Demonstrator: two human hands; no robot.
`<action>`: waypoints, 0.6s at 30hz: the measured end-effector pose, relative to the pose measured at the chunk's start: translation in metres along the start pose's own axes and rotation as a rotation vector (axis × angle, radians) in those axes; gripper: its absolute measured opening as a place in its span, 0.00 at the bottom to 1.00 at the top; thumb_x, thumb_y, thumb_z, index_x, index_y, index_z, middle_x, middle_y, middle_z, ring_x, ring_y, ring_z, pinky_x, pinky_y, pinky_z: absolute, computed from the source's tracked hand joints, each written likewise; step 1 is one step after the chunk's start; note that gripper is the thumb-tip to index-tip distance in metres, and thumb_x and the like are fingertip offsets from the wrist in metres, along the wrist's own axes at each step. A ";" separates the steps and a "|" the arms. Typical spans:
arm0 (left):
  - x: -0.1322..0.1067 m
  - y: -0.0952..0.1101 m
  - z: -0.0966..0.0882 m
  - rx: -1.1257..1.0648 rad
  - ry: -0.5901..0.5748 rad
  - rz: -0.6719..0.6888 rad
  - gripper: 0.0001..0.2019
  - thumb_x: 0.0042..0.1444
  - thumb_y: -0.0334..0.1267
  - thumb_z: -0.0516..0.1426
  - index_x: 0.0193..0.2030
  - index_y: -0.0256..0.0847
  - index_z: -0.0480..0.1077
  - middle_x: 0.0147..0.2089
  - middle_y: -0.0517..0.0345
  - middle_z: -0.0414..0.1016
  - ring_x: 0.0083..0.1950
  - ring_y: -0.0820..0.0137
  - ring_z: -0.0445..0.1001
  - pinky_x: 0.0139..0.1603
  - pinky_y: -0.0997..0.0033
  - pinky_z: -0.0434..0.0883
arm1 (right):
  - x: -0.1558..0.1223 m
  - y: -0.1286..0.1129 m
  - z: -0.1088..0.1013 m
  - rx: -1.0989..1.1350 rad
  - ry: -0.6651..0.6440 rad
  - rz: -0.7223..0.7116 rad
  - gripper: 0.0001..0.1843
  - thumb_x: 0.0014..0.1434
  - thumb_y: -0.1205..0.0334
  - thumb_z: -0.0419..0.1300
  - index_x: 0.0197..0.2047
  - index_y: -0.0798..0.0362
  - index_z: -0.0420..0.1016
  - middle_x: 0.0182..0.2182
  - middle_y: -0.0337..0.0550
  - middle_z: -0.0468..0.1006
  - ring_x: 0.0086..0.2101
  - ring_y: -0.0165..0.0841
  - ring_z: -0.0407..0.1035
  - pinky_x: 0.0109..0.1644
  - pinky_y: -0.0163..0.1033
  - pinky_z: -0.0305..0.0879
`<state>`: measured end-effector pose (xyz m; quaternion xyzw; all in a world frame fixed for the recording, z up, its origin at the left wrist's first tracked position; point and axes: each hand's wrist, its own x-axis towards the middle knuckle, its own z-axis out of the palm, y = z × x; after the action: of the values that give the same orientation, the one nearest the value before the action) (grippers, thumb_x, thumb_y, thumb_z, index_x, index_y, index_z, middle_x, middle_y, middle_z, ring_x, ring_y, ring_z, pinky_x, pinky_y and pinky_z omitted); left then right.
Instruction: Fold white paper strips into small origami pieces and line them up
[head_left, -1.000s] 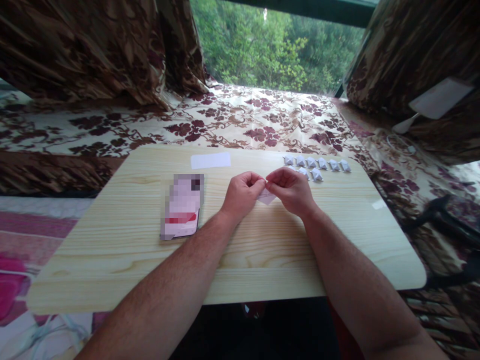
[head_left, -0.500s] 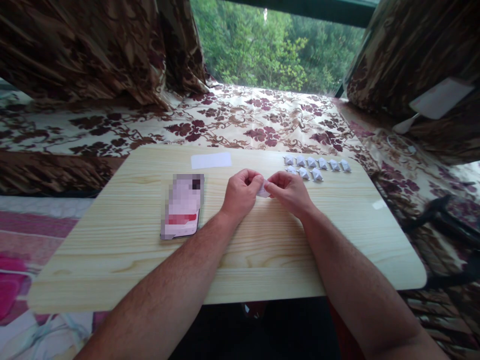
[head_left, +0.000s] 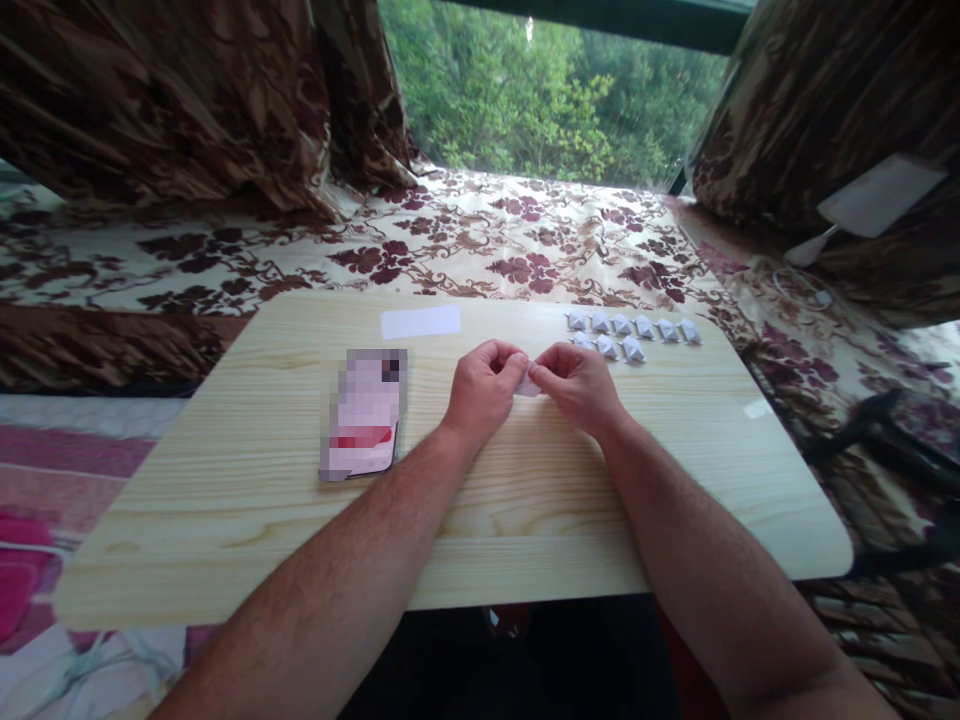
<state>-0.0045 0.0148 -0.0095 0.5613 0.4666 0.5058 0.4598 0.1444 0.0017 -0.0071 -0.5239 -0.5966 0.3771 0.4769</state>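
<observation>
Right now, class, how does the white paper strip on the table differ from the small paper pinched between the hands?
The paper strip lies flat, untouched, on the table; the small paper is pinched between the left hand and right hand. The paper strip is a long, fully visible rectangle; the small paper is smaller and mostly hidden by them. Both are white.

At the centre of the frame, the left hand (head_left: 484, 388) and right hand (head_left: 576, 383) pinch a small white folded paper (head_left: 526, 386) between their fingertips above a pale wooden table (head_left: 480, 520). Finished paper pieces (head_left: 634, 333) sit in rows at upper right; a phone (head_left: 364, 412) lies left, a blank white slip (head_left: 420, 321) above it.
</observation>
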 end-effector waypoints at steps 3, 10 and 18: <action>0.001 -0.002 0.000 -0.006 0.000 0.009 0.11 0.53 0.44 0.62 0.32 0.37 0.74 0.28 0.60 0.73 0.29 0.74 0.68 0.29 0.75 0.65 | 0.000 -0.004 0.000 0.049 -0.003 0.019 0.13 0.52 0.55 0.65 0.26 0.55 0.71 0.20 0.36 0.70 0.23 0.26 0.60 0.25 0.34 0.54; 0.004 -0.006 -0.001 -0.106 0.061 -0.004 0.10 0.53 0.43 0.63 0.33 0.37 0.74 0.28 0.60 0.72 0.29 0.74 0.67 0.29 0.75 0.65 | -0.002 -0.006 0.002 0.062 -0.111 0.059 0.11 0.50 0.57 0.65 0.29 0.55 0.72 0.23 0.36 0.73 0.23 0.26 0.61 0.26 0.33 0.54; 0.004 -0.007 0.001 -0.170 0.016 0.007 0.10 0.54 0.43 0.63 0.33 0.38 0.72 0.27 0.61 0.70 0.26 0.75 0.66 0.26 0.75 0.64 | -0.002 -0.006 0.005 0.039 -0.080 0.048 0.09 0.53 0.58 0.63 0.27 0.55 0.71 0.20 0.36 0.71 0.22 0.26 0.60 0.25 0.34 0.53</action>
<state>-0.0038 0.0196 -0.0156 0.5176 0.4237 0.5497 0.5003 0.1379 -0.0011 -0.0035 -0.5132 -0.5951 0.4206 0.4534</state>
